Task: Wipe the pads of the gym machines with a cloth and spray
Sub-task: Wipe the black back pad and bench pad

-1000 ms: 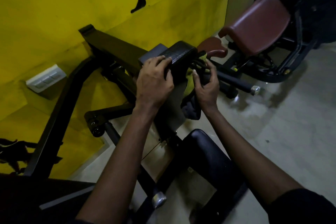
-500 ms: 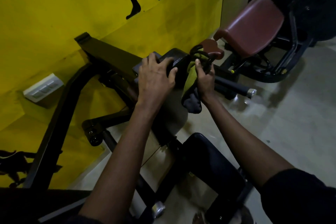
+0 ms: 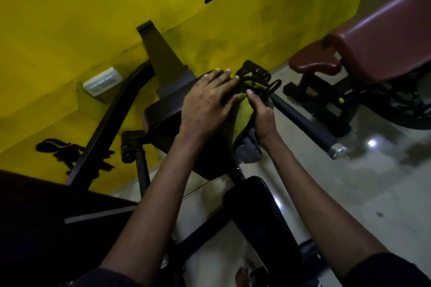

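Our left hand (image 3: 206, 106) has slid forward, fingers (image 3: 221, 78) flat to steady the dark leather pad (image 3: 163, 114); our right hand (image 3: 262, 116) clenches the yellow-green cloth (image 3: 243, 112) beside them.

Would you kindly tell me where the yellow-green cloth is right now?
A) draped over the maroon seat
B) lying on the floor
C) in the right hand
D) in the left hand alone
C: the right hand curls round the cloth beside the black pad, on which the left hand lies flat.
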`<state>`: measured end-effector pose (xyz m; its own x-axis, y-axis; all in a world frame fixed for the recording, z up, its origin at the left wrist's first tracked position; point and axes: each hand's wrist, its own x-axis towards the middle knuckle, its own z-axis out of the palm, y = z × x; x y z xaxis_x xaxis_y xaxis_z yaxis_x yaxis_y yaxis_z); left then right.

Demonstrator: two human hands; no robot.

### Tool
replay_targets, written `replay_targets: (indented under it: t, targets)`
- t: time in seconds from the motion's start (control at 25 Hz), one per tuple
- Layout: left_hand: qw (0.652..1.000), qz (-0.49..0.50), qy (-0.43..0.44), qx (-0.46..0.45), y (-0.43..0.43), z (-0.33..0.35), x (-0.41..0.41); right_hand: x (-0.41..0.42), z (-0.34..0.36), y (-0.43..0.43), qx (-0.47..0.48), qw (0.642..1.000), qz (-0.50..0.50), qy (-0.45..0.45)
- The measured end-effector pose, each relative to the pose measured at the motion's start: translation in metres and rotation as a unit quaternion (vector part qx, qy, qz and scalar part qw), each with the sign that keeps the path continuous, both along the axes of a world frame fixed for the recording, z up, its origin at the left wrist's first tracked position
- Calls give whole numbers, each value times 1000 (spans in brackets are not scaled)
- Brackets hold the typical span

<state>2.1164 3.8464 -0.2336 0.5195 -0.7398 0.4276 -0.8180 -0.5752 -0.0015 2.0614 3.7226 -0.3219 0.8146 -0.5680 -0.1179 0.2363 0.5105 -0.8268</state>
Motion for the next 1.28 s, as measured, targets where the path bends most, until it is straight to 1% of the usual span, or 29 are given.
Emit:
replay_targets:
  t: [0.08, 0.16, 0.28, 0.36, 0.4, 0.48, 0.56, 0.64, 0.72, 0.76, 0.84, 0.92, 1.08, 1.2, 1.28]
  targets:
    - [998, 28, -55, -9, -3, -7, -5, 2, -9, -1, -26, 999, 18, 15]
    - [994, 34, -104, -14, 0, -12, -8, 2, -31, 1, -56, 996, 39, 63]
    - [992, 38, -116, -18, 1, -15, -9, 0, -84, 0, -29, 986, 72, 150]
    - [987, 60, -145, -18, -4, -25, -13, -5, -117, 4, -3, 972, 120, 203]
    - [985, 71, -159, -4, -6, -34, -17, -7, -133, 6, 4, 966, 134, 222]
    - [981, 74, -166, 61, -8, -57, -28, -5, -165, 9, 11, 960, 147, 238]
    - [974, 37, -154, 161, -5, -76, -32, 2, -189, 7, 16, 959, 146, 241]
    - [951, -2, -141, 274, 0, -81, -27, 0, -181, 6, 4, 969, 124, 215]
    - [922, 0, -133, 364, -1, -78, -20, -7, -159, 4, -29, 977, 107, 184]
    - [913, 8, -133, 386, -1, -75, -18, -9, -151, 4, -41, 979, 112, 167]
    - [901, 10, -143, 410, -2, -74, -14, -7, -156, 4, -54, 977, 136, 156]
    - [891, 13, -152, 429, -5, -78, -14, -1, -170, 2, -41, 971, 153, 179]
    - [865, 20, -148, 479, -21, -96, -15, 7, -218, -3, -19, 963, 153, 219]
    - [856, 40, -126, 500, -33, -107, -24, 1, -249, -4, 48, 952, 168, 249]
    - [847, 45, -97, 520, -41, -118, -29, -1, -255, -1, 62, 949, 165, 261]
